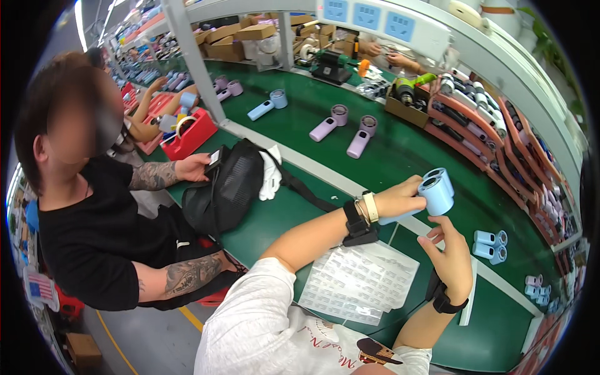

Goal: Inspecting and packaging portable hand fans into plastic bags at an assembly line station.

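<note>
White printed T-shirt of wearer lies nearest. Far left, co-worker's hand at black fabric bag. Next, flat white sheets with rows of small print on green worktop. Left hand clasps light-blue plastic handheld fan with round head above worktop; second one behind, possibly. Right hand just below fan, fingers loosely curled, gripping nothing. Handling seems midway: fan not yet set down. Farther right, light-blue handheld fans lie paired; finished or waiting, cannot tell.
</note>
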{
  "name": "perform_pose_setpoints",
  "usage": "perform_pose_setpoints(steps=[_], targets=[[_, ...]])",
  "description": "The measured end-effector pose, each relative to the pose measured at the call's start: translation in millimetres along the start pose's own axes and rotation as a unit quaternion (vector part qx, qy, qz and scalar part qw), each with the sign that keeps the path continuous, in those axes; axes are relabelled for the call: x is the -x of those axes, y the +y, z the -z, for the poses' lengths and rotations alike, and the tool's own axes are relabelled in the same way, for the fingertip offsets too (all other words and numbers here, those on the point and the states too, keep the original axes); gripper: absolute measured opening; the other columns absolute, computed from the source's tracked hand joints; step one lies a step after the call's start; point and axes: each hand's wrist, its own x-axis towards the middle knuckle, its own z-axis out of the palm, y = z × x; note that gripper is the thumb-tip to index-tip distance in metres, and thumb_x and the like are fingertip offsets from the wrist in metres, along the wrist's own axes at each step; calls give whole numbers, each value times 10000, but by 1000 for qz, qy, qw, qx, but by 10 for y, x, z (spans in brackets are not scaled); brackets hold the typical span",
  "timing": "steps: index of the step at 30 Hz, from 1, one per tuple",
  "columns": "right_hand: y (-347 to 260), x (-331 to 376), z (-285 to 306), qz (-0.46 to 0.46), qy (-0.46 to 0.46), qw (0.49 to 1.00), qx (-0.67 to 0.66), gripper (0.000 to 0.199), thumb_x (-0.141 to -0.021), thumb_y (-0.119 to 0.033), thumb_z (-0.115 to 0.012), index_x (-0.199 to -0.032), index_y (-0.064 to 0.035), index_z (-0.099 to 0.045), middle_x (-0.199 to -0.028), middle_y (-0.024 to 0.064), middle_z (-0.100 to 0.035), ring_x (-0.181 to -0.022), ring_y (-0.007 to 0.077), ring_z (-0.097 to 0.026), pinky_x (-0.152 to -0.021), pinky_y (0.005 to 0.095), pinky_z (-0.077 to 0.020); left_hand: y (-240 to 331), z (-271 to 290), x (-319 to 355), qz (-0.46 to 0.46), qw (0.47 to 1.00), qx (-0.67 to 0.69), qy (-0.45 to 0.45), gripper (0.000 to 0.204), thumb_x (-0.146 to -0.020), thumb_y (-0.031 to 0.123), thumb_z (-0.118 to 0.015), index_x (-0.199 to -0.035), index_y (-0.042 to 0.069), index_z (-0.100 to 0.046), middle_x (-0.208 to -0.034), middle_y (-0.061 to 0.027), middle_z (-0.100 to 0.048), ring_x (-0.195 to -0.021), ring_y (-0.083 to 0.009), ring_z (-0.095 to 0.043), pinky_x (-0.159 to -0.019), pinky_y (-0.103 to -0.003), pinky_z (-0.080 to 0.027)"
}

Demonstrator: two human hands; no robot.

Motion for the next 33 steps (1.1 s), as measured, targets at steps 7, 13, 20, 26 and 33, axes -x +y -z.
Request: perform_pose_setpoints(steps=[7, 13, 20, 26, 33], targets=[[-3, 117, 186, -17, 55, 998, -23, 393, -766, -161, -715, -1110, -51, -560, -812, 117, -619, -722, 239, -582, -575, 321, -458, -246, -149, -584, 29, 892, -441, -96, 530, -748, 408, -584, -1167, 85, -575, -1210, -165, -478, -1075, -310, -496, -919, -455, -387], [43, 151, 209, -3, 52, 997, -52, 409, -762, -159, -721, -1121, -54, -555, -814, 103, -612, -730, 222, -569, -579, 312, -453, -961, -263, -947, 23, 845, -522, -115, 518, -726, 420, -621, -1135, 102, -600, -1217, -168, -486, -1127, -335, -481, -926, -490, -363], [79, 147, 177, -10, 51, 998, -43, 408, -760, -124, -715, -1128, -62, -549, -813, 82, -604, -744, 207, -558, -568, 303, -439, -650, -157, -711, -31, 847, -522, -95, 515, -741, 408, -652, -1155, 109, -582, -1197, -153, -517, -1125, -333, -498, -915, -457, -389], [-62, 134, 143, -27, 25, 999, -33, 412, -766, -52, -669, -1156, -52, -537, -820, 56, -581, -776, 161, -534, -685, 288, -438, -24, 105, 413, -18, 870, -470, -151, 478, -728, 420, -671, -1082, 108, -597, -1015, -122, -587, -920, -318, -596, -792, -417, -451], [-181, 0, -88, -25, -9, 999, 24, 424, -750, -91, -708, -1145, -82, -552, -823, 74, -602, -757, 193, -552, -626, 314, -452, -51, 32, 1065, 72, 845, -488, -209, 471, -654, 384, -728, -1013, 94, -635, -1006, -127, -590, -959, -300, -587, -776, -413, -456]])
